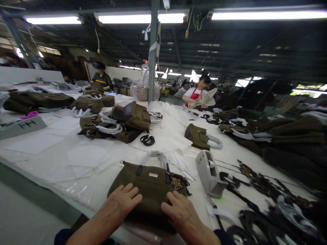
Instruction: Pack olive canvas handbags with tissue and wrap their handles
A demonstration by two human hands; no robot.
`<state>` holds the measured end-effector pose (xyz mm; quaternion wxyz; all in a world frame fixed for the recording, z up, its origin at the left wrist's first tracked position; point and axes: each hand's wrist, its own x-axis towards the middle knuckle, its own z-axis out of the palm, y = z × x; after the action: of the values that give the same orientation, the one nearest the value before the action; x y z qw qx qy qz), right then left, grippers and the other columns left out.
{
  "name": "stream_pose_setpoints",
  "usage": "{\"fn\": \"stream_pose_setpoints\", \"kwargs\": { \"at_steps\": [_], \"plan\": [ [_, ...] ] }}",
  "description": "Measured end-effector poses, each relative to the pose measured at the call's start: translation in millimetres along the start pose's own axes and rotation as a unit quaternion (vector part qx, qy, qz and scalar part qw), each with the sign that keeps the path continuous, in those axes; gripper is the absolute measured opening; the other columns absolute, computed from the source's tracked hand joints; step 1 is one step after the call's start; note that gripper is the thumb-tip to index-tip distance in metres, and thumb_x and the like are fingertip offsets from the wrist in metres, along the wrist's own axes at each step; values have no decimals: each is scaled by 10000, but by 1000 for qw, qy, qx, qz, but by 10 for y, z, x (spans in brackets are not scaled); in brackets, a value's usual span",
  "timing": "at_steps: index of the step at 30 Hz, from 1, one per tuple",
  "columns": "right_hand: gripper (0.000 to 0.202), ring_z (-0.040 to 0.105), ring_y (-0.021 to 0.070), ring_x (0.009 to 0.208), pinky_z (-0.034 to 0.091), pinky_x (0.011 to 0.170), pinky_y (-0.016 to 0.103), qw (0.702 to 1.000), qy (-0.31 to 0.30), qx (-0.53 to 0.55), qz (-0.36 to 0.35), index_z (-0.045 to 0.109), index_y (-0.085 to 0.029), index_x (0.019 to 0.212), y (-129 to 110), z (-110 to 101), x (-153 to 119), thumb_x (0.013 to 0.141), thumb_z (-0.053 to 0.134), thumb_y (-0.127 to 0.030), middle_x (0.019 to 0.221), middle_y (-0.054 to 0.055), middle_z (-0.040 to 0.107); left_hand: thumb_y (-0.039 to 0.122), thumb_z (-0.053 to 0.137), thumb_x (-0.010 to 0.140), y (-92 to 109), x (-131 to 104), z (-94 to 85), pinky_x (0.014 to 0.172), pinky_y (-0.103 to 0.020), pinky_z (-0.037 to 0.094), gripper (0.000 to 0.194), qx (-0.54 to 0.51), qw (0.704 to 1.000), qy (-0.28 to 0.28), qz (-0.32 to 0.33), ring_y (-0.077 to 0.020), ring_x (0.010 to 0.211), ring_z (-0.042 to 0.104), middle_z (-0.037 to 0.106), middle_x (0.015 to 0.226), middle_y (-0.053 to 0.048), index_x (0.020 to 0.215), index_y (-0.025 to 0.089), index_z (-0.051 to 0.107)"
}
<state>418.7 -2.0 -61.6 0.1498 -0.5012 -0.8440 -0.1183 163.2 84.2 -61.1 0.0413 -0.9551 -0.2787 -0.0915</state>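
An olive-green handbag (148,187) lies in front of me at the table's near edge, its front panel up. Its two handles (154,158) are wrapped in clear plastic, and a small metal plate (153,175) sits between them. A leopard-print charm (176,183) hangs from the right handle base. My left hand (125,200) rests on the left part of the front panel, fingers loosely stretched. On the right part lies my right hand (178,207), its fingers slightly bent and apart. Neither hand wraps around the bag; its dark bottom is partly in shadow.
A grey tape dispenser (209,173) stands right of the bag, with dark straps (255,221) beyond it. Similar bags (135,117) are piled behind, and another bag (196,136) sits alone. A post (152,51) rises at the table's far side. Two co-workers stand farther back.
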Motion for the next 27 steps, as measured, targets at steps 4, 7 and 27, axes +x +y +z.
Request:
{"fn": "stream_pose_setpoints", "kwargs": {
  "at_steps": [4, 7, 27],
  "plan": [
    [245, 488, 202, 745, 327, 630, 328, 999, 30, -7, 21, 552, -245, 813, -105, 397, -158, 754, 778, -171, 831, 3, 583, 79, 532, 892, -1, -136, 429, 790, -356, 349, 183, 19, 991, 128, 17, -212, 872, 504, 651, 1013, -30, 960, 229, 613],
    [226, 498, 209, 773, 348, 660, 340, 999, 18, -11, 26, 591, -240, 904, -140, 471, -245, 770, 757, -165, 895, 10, 617, 66, 429, 923, 22, -265, 624, 858, -381, 360, 280, 18, 983, 181, 6, -224, 911, 506, 650, 1105, -64, 1058, 218, 621],
    [408, 576, 225, 785, 497, 702, 365, 990, 119, -54, 56, 550, -241, 1308, -481, 799, -273, 918, 533, -360, 1080, 60, 716, 373, 549, 892, 402, 1540, -36, 600, -218, 451, 215, -623, 766, 102, -117, -122, 638, 558, 613, 729, 7, 852, 181, 638]
  ]
}}
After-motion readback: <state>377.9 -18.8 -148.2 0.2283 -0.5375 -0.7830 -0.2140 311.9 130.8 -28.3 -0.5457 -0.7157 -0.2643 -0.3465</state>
